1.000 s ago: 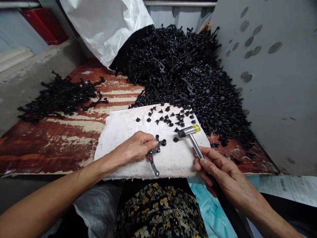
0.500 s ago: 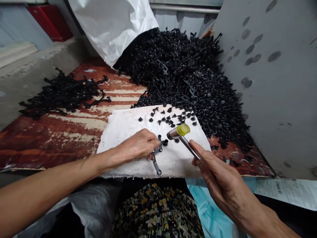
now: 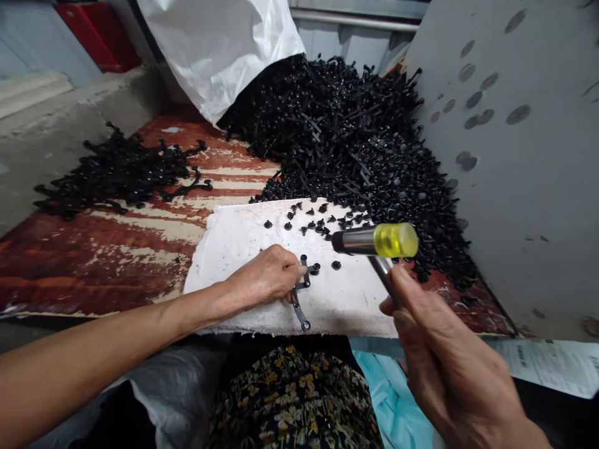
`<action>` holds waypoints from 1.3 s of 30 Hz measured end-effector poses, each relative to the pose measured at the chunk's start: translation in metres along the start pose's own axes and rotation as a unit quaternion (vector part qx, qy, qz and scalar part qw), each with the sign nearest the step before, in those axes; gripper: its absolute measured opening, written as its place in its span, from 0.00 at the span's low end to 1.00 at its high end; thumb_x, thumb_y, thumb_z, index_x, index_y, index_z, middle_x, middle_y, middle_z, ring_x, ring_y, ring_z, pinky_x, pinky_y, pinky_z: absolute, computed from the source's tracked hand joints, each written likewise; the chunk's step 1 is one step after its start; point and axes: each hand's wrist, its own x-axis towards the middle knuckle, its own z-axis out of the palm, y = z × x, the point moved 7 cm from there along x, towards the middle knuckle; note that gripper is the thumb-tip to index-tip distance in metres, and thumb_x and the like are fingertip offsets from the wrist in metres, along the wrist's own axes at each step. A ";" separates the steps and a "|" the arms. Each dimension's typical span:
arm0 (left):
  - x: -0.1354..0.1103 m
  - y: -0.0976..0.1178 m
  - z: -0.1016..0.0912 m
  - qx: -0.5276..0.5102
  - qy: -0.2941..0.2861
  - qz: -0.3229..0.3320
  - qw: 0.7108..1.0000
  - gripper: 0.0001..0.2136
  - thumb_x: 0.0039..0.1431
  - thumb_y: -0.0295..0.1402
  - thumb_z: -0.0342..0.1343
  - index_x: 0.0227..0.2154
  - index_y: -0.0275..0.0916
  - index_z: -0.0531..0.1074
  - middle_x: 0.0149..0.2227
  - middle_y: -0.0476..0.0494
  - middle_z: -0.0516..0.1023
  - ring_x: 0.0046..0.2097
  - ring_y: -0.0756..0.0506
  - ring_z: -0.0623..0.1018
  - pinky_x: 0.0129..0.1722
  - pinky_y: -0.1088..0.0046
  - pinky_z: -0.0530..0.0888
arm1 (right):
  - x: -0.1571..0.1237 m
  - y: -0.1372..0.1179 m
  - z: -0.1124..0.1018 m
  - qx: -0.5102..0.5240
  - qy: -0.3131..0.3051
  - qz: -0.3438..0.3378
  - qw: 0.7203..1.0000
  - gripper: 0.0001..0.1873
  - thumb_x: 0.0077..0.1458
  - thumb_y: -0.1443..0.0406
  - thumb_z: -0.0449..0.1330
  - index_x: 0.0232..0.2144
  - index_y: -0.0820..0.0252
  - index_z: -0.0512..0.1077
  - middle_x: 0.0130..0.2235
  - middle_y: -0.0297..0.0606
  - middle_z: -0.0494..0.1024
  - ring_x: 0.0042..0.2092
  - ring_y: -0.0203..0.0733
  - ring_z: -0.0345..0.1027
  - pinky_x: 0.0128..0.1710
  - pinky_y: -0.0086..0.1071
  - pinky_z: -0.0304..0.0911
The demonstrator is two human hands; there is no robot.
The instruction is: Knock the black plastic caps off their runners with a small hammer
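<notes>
My right hand [image 3: 435,337] is wrapped around the metal handle of a small mallet [image 3: 358,241], raised above the board's right side. One end of its head is clear yellow, the other black. Over the white board [image 3: 234,249], my left hand [image 3: 276,274] pinches a black plastic linkage [image 3: 300,312] of jointed flat arms with round ends. One arm end, carrying a round cap, lies just right of my fingertips. Farther right rests a loose black cap [image 3: 336,265]. More small black stemmed caps [image 3: 321,223] are scattered along the board's far edge.
A big heap of small black parts [image 3: 346,125] covers the back and right of the worn red-brown tabletop [image 3: 154,243]. At the left is a pile of black linkages [image 3: 121,174]. A white sack [image 3: 224,56] hangs behind; a grey panel [image 3: 515,187] stands at the right.
My right hand has lifted the mallet up and to the right, away from the linkage. My left hand keeps its pinch in nearly the same spot.
</notes>
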 end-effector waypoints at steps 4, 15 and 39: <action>-0.001 0.001 0.000 0.004 0.000 -0.014 1.000 0.13 0.53 0.34 0.50 0.16 0.38 0.65 0.12 0.53 0.63 0.14 0.55 0.56 0.14 0.78 0.50 | -0.002 -0.004 0.010 -0.013 -0.071 -0.014 0.997 0.36 0.61 0.76 0.46 0.68 0.49 0.48 0.35 0.40 0.74 0.26 0.40 0.69 0.24 0.31 0.70; -0.001 -0.001 -0.001 0.017 -0.019 -0.038 0.999 0.13 0.55 0.37 0.49 0.19 0.37 0.66 0.15 0.52 0.66 0.15 0.54 0.57 0.15 0.77 0.50 | 0.000 0.006 0.011 0.026 -0.036 0.017 0.999 0.35 0.61 0.76 0.48 0.68 0.51 0.50 0.44 0.44 0.77 0.36 0.42 0.75 0.37 0.34 0.73; -0.011 0.014 0.022 -0.326 0.011 -0.060 0.943 0.24 0.47 0.42 0.65 0.43 0.38 0.63 0.35 0.44 0.77 0.28 0.49 0.75 0.22 0.76 0.68 | 0.028 0.054 0.031 0.403 0.035 0.317 0.858 0.23 0.54 0.60 0.60 0.52 0.56 0.65 0.23 0.23 0.66 0.16 0.29 0.50 0.13 0.26 0.48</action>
